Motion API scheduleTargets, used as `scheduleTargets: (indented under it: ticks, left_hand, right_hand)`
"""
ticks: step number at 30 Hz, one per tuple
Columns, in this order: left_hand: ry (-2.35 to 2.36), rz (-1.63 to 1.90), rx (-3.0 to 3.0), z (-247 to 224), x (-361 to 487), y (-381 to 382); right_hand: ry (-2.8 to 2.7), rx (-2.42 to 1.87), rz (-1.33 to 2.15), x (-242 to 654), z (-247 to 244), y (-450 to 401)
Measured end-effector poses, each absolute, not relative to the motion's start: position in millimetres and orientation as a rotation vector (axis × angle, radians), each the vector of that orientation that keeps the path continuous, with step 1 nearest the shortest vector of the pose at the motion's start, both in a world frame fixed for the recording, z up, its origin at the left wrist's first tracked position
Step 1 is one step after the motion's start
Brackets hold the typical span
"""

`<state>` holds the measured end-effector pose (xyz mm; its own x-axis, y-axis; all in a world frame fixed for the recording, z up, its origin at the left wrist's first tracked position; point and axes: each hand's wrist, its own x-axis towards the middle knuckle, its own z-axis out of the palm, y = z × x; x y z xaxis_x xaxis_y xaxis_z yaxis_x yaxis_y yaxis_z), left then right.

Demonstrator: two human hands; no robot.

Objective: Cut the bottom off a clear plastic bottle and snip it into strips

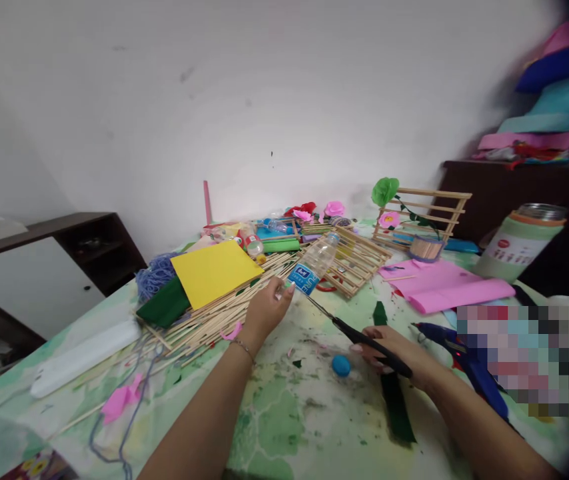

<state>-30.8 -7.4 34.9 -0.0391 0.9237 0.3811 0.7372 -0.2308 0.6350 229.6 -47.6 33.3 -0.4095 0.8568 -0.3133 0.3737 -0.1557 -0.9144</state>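
Observation:
A clear plastic bottle with a blue label [306, 275] lies tilted, its cap end pointing away toward the back. My left hand [269, 305] is closed at the bottle's near end, thumb and fingers pressed together there. Black scissors [364, 339] are in my right hand [389, 353], whose fingers are wrapped around the handles. The scissor blades point up and left, toward the label's lower edge; whether they touch it is unclear. Just left of my right hand sits a blue ball [341, 365]. A dark green strip [397, 410] runs beneath that hand.
Thin sticks [214, 313], a yellow sheet [216, 272] and purple yarn [157, 277] lie at left. Behind the bottle is a wooden stick frame [357, 263]. Pink paper [439, 283], a blue glue gun [479, 380] and a green flask [519, 245] stand or lie at right.

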Motion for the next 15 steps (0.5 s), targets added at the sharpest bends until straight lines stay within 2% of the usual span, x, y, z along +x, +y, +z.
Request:
scheduleTargets:
  ticks: [10,15]
  left_hand:
    - [1.856,1.034,2.039,28,-34,0]
    - [1.479,1.382,1.670,21,-31,6]
  right_hand:
    - [-1.631,-1.511,1.544,230,31,-50]
    - [-1.616,-1.380,1.560,228,35,-51]
